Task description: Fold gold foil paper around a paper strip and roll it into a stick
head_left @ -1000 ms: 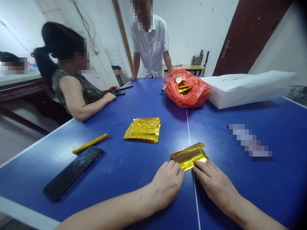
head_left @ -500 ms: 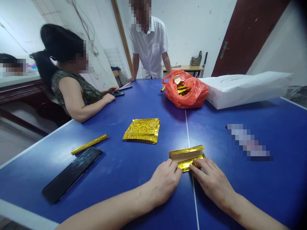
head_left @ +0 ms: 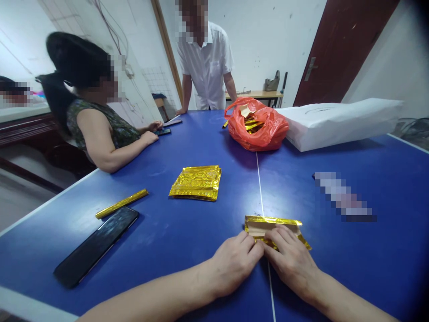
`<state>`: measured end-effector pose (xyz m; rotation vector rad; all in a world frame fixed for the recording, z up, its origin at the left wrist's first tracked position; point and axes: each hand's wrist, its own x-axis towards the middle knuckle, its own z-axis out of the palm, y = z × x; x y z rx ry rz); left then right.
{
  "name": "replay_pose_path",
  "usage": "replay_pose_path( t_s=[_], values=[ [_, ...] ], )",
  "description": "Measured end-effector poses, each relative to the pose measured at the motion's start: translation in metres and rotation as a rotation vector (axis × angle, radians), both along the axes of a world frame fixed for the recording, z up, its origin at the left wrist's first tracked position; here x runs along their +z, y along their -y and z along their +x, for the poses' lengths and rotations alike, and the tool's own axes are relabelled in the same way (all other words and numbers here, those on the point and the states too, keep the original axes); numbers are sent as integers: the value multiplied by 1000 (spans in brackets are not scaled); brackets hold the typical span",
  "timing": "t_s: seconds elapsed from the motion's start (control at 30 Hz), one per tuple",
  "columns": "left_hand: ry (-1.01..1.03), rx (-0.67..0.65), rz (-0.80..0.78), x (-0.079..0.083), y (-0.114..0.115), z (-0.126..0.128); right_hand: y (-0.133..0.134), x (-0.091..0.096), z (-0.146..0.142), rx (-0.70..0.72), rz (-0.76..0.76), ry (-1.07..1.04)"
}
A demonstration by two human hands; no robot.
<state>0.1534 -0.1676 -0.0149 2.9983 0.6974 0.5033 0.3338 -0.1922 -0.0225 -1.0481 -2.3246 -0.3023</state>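
Observation:
A sheet of gold foil paper point(head_left: 258, 229) lies before me, its far and near edges folded inward over a pale inner face. My left hand point(head_left: 236, 261) is closed on the near left part of the fold, thumb and fingers pressed together. My right hand point(head_left: 290, 257) grips the same near fold just beside it, its fingers lying over the paper's middle. The two thumbs nearly meet, and the hands hide much of the near edge. Farther off to the left rests a stack of gold foil paper point(head_left: 196, 182).
A gold foil roll point(head_left: 121, 203) and a black phone point(head_left: 97, 248) lie at left on the blue table point(head_left: 161, 232). Farther back stand a red plastic bag point(head_left: 258, 129) with gold pieces and a white package point(head_left: 342, 120). Two people are at the table's far and left sides.
The foil paper has shifted right and slightly nearer. My right hand has moved inward, close against my left, and its fingers now reach over the paper's middle.

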Motion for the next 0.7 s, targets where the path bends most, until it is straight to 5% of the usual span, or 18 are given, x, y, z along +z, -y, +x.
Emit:
replay_pose_path(
  t_s=[0.2,0.43,0.7],
  values=[
    [49,-18,26,-5,3,2,2,-2,0,33,-33,8],
    [84,131,61,-8,0,3,2,-1,4,11,-5,23],
    [36,34,88,-13,-1,1,1,-1,1,33,7,0]
  ],
)
